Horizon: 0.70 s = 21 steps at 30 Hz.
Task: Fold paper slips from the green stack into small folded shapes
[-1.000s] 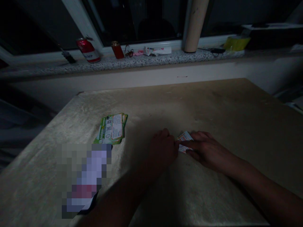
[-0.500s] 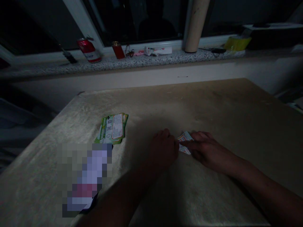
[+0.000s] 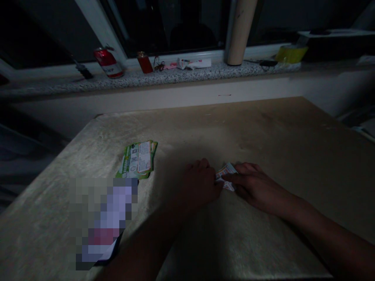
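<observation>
A small folded piece of printed paper (image 3: 227, 170), white with orange and blue print, lies on the table between my hands. My left hand (image 3: 202, 181) is closed at its left edge, with fingers curled and the thumb against the paper. From the right, my right hand (image 3: 252, 183) holds the paper's other side, its index finger stretched across and pressing on the fold. Its remaining fingers partly cover the paper. Left of my hands rests a stack of green printed cards or leaflets (image 3: 137, 160). Closer to me is a phone-shaped object (image 3: 113, 210), blurred by pixels.
The table (image 3: 263, 128) reaches to the wall under a window. On the speckled sill (image 3: 164, 78) stand a red can (image 3: 108, 62), a red lighter-like item (image 3: 145, 62), a crumpled white wrapper (image 3: 195, 63), a cardboard tube (image 3: 240, 33) and a yellow item (image 3: 290, 54).
My left hand has shifted slightly left, and its thumb now lies lower along the paper. More of the paper's upper part shows. My right hand stays nearly in place.
</observation>
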### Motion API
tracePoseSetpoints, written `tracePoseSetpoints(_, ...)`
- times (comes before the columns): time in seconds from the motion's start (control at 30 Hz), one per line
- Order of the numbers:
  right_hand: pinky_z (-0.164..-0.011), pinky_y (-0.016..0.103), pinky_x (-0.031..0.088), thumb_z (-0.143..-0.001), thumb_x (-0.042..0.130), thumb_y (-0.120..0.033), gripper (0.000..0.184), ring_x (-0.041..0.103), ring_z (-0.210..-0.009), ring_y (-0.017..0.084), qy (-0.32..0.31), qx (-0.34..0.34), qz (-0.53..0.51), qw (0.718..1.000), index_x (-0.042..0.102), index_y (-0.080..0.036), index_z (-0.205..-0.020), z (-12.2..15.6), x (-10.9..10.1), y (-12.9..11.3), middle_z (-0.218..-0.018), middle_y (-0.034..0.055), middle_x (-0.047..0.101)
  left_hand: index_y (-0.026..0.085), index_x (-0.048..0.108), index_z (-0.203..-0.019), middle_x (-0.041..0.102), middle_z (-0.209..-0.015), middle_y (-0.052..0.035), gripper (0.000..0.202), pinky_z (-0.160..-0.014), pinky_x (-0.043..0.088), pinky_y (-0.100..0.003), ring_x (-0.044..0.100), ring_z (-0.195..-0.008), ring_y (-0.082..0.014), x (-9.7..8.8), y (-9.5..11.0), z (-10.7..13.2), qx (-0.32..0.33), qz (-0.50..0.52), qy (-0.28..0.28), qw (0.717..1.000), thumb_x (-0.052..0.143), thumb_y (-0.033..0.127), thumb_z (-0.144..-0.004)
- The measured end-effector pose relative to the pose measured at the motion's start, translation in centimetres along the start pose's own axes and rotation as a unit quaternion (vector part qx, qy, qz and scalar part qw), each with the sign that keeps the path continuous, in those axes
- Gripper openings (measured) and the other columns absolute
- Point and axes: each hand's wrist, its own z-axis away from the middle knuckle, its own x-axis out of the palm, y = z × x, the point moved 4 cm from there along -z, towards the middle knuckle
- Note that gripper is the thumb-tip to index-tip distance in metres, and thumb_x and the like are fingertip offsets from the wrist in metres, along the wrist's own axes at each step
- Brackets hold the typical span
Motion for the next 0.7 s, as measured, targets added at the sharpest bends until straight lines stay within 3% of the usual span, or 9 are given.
tracePoseSetpoints(0.33, -0.102, 0.049, 0.041, -0.092, 0.056, -0.01, 0.05, 0.057, -0.114, 0.028, 0.004, 0.006, 0.0, 1.0, 0.066, -0.035, -0.134, 0.0, 0.1, 0.0, -0.117, 0.007, 0.068, 0.02, 0.075, -0.082, 0.064, -0.098, -0.0078, 0.022, -0.086, 0.049, -0.04, 0.063, -0.097, -0.0267, 0.1, -0.9, 0.1, -0.009, 0.039, -0.009, 0.999, 0.071, 0.041, -0.086)
tracePoseSetpoints(0.7, -0.1, 0.047, 0.04, -0.093, 0.056, -0.011, 0.043, 0.058, -0.112, 0.028, 0.011, 0.001, -0.001, 1.0, 0.069, -0.032, -0.129, 0.0, 0.1, -0.1, -0.115, 0.0071, 0.068, 0.019, 0.074, -0.083, 0.065, -0.092, -0.0051, 0.012, -0.081, 0.05, -0.035, 0.065, -0.085, -0.0216, -0.4, -2.1, 0.5, -0.078, 0.088, -0.006, 0.993, 0.073, 0.031, -0.084)
